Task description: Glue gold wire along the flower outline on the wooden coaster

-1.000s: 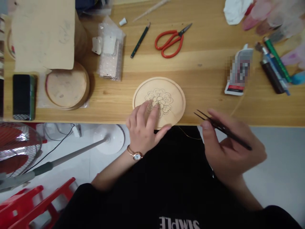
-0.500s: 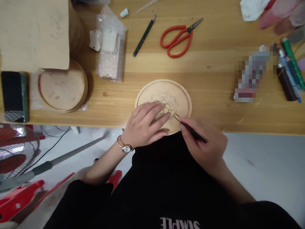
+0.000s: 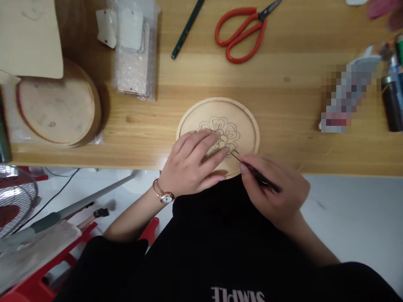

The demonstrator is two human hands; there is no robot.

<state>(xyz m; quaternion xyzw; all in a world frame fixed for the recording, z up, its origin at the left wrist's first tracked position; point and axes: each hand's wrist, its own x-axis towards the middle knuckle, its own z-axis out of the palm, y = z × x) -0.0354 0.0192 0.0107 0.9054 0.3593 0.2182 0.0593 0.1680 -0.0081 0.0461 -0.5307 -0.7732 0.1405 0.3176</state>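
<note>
A round, pale wooden plate [image 3: 248, 126] with a raised rim lies at the table's front edge, against my black shirt. Dark lines on its face form a flower [image 3: 231, 131], partly covered by my fingers. My left hand [image 3: 192, 163] rests on the plate with its fingers laid out over the drawing. Pinched in my right hand [image 3: 280, 188] is a slim tool [image 3: 257, 174] with a dark handle and a thin metal tip. That tip meets the flower's right side, close to my left fingertips; its exact kind is too small to tell.
Beyond the plate lie red-handled scissors [image 3: 241, 35] and a dark green pencil [image 3: 188, 28]. Bubble-wrapped pieces [image 3: 135, 54] and a round wooden piece [image 3: 58, 111] sit to the left. A blurred-out tube [image 3: 351, 94] and pens [image 3: 393, 96] are at right. A fan [image 3: 17, 201] stands lower left.
My view has shifted nearer, so table items sit higher and farther out. My hands keep almost the same place on the plate, with the tool still at the flower's right side.
</note>
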